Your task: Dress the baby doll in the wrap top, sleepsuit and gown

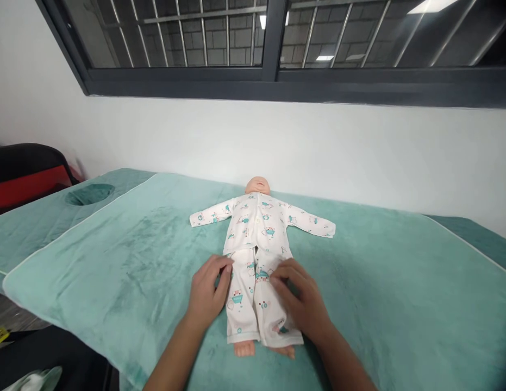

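A baby doll (258, 185) lies on its back, dressed in a white long-sleeved top (253, 225) and matching trousers (238, 315), both printed with small teal and red pictures. Its sleeves are spread to the sides, and its bare feet show below the trouser legs. At the waist side of the trousers, my left hand (207, 288) has thumb and forefinger closed together on the cloth's edge. My right hand (301, 296) rests over the other trouser leg, with curled fingers and thumb pinched at the fabric; the hand hides part of that leg.
A teal plush sheet (130, 271) covers the bed beneath the doll. On the left, the bed has a round face hole (89, 194), with a black and red object (30, 179) behind it. The white wall (253, 136) and barred window (273, 43) stand at the back.
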Action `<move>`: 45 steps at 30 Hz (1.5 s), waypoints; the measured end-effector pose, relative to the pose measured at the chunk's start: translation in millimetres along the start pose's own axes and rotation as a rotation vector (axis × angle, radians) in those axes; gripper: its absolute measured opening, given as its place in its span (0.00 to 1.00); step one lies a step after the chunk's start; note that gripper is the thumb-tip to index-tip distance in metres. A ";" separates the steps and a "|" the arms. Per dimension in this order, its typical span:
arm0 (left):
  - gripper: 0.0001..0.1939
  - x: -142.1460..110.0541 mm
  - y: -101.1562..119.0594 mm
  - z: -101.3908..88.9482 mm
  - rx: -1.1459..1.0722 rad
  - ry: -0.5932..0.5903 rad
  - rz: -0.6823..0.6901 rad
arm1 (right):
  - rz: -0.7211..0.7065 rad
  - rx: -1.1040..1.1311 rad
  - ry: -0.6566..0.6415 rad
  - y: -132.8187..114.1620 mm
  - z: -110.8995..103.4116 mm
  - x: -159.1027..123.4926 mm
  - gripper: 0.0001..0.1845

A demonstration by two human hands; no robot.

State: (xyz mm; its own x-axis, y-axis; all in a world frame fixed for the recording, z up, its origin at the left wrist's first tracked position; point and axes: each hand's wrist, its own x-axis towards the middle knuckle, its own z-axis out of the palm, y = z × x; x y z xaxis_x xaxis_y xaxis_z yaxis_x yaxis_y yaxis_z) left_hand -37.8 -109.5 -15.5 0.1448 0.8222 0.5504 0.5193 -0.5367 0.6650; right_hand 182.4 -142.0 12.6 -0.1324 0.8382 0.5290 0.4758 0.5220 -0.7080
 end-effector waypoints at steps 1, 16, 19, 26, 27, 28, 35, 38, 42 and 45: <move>0.08 -7.9 3.2 -3.1 -0.043 -0.034 -0.046 | 0.023 0.022 -0.035 -4.4 -1.0 -10.8 0.06; 0.19 -105.8 33.2 12.0 0.379 0.016 0.159 | -0.041 -0.405 0.034 -56.6 38.3 -69.4 0.16; 0.17 -106.9 33.1 13.0 0.354 0.016 0.156 | 0.004 -0.425 0.025 -57.4 44.8 -65.6 0.09; 0.17 -109.4 34.8 -9.3 0.296 0.020 0.057 | -0.035 -0.455 0.019 -66.9 59.6 -59.7 0.06; 0.17 -108.0 36.4 -13.5 0.288 0.014 0.049 | -0.029 -0.439 0.014 -69.1 62.0 -59.0 0.06; 0.17 -106.3 38.3 -17.5 0.280 0.009 0.041 | -0.021 -0.419 0.014 -71.0 64.2 -58.3 0.06; 0.17 -96.6 47.0 -30.1 0.285 -0.021 0.050 | 0.023 -0.309 0.108 -75.3 69.7 -60.0 0.09; 0.15 -99.6 43.2 -27.2 0.295 -0.009 0.061 | -0.027 -0.331 0.171 -71.9 72.4 -69.5 0.09; 0.14 -107.8 33.2 -22.1 0.307 0.000 0.093 | -0.142 -0.334 0.313 -59.2 80.7 -85.9 0.09; 0.15 -112.3 28.5 -22.4 0.319 0.030 0.108 | -0.139 -0.298 0.346 -51.2 84.3 -93.3 0.10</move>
State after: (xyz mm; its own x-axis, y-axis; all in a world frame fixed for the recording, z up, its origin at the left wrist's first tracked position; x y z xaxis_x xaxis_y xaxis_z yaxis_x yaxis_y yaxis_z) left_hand -58.2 -221.4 -47.1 0.1907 0.7555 0.6268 0.7403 -0.5300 0.4136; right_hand 97.1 -233.7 -39.9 0.0605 0.6354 0.7698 0.7093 0.5153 -0.4811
